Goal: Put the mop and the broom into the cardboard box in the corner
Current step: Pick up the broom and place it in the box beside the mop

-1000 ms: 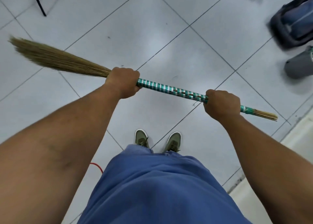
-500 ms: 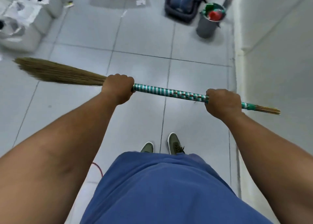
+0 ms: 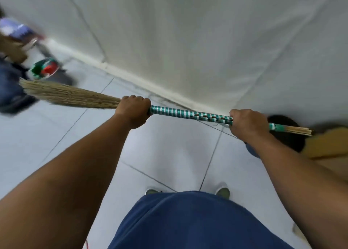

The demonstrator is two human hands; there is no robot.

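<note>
Broom point(image 3: 188, 114) held level across the body, left hand point(image 3: 132, 110) clenched by the bristles, right hand point(image 3: 248, 125) clenched near the butt. Now swung to face the wall; brown cardboard box point(image 3: 331, 145) newly showing just right, so close to dropping in.

A straw-coloured grass broom point(image 3: 190, 114) with a green-and-white striped wrapped handle hangs over pale grey floor tiles point(image 3: 169, 147), beside a white wall point(image 3: 188, 41) and a blue shirt point(image 3: 188, 220).
</note>
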